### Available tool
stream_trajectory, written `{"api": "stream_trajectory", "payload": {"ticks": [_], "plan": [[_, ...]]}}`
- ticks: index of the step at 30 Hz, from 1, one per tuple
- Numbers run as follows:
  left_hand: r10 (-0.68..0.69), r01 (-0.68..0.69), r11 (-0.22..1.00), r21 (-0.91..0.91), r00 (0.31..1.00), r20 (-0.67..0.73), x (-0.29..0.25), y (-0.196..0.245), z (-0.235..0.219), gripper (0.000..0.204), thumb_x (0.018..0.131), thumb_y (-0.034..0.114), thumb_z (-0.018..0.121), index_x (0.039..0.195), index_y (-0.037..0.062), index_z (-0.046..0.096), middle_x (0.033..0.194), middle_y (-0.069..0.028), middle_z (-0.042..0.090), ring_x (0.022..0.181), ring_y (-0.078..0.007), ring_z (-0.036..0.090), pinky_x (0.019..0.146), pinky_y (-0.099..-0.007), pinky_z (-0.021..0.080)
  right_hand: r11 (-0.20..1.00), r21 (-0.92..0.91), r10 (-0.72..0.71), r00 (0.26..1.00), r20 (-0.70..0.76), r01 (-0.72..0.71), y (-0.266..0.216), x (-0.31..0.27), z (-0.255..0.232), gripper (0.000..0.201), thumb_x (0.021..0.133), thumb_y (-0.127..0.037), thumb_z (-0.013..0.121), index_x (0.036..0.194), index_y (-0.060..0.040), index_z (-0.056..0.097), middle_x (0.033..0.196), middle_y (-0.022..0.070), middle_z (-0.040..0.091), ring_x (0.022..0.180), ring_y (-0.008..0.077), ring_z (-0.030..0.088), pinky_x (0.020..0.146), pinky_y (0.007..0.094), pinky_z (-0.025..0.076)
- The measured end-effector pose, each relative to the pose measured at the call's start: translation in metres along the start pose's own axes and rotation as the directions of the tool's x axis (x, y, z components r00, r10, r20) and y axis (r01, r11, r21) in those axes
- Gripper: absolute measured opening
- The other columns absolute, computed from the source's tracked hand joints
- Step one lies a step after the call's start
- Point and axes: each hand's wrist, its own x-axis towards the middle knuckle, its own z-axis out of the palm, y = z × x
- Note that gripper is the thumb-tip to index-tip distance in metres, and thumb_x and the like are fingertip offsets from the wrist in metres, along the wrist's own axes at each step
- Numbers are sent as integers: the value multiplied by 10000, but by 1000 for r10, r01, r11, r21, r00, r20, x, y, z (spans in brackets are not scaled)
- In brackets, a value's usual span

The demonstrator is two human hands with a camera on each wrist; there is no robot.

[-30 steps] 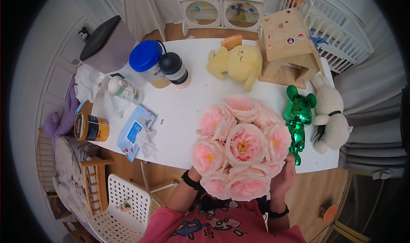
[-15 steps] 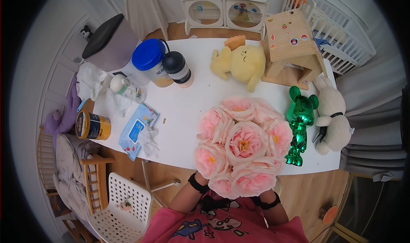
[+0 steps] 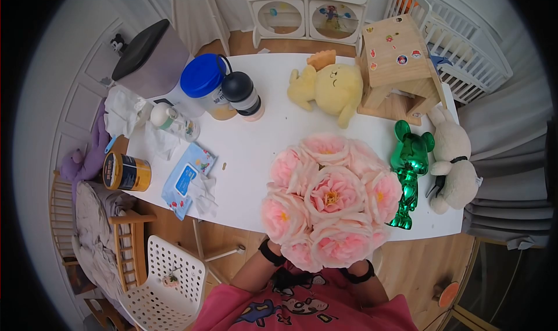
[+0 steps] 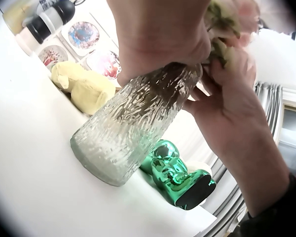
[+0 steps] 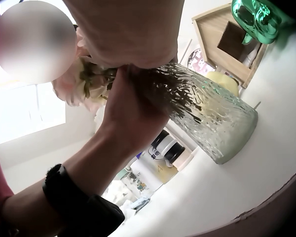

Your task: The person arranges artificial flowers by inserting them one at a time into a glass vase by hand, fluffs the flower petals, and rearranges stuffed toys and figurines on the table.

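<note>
- Head view: a bouquet of pink roses (image 3: 328, 200) hangs over the near edge of the white table (image 3: 261, 139). It hides the vase and both hands; only two forearms with black wristbands show below the blooms.
- Head view, relative to the bouquet: the green metallic bear figure (image 3: 408, 174) lies just beside it on the right side of the picture, with the white plush rabbit (image 3: 452, 159) beyond that. The yellow plush toy (image 3: 328, 86) and the wooden stool (image 3: 401, 63) lie on the far side of the table. The blue-lidded jar (image 3: 203, 87), the black-capped bottle (image 3: 241, 95), the wipes packet (image 3: 186, 177) and the tin can (image 3: 125, 172) lie well apart on the left side of the picture.
- Left wrist view: the left hand (image 4: 158, 34) is curled round the neck of the textured glass vase (image 4: 128, 131). The vase is tilted, and its base rests on the table. The right hand (image 4: 232, 98) holds the neck from the opposite side, with its fingers at the stems. The green bear lies just behind the vase base.
- Right wrist view: the right hand (image 5: 133, 29) wraps the vase neck (image 5: 212, 113) at the top; the left hand (image 5: 133, 118) grips it from below, where leaves and petals sit at the mouth. The vase is tilted, and its base is at the table surface near the edge.
</note>
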Motion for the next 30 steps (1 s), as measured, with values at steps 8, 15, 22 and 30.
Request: {"api": "stream_trajectory", "payload": {"ticks": [8,15,22,30], "plan": [[11,-10,998,62,1000,-14,3,-8,0,292,963,132,484,1242,46,486,1209,-84,558,1103,-179,539,953,-310,449,1000,1,-26,1000,-5,26,2,8,11,388,872,-191,613,1186,29,555,1137,130,626,982,234,598,832,365,482],[18,-15,993,117,1000,-22,-5,-13,-5,289,961,132,487,1237,45,489,1203,-83,562,1098,-177,541,950,-308,450,999,3,-49,999,-15,49,4,6,2,389,867,-188,619,1185,28,556,1136,129,626,980,234,597,830,363,482],[34,-27,985,168,999,-35,-7,-11,-14,286,960,132,489,1233,45,492,1196,-83,565,1093,-176,544,947,-306,452,997,0,-72,997,-14,72,6,9,1,391,862,-185,626,1183,27,557,1136,129,626,978,235,597,828,360,483],[53,-42,974,222,998,-45,-2,-6,-27,283,959,131,492,1227,44,495,1189,-83,569,1087,-174,546,944,-303,454,995,-6,-103,995,-16,103,8,5,-5,393,856,-181,633,1181,27,558,1135,128,627,976,236,597,825,358,484]]}}
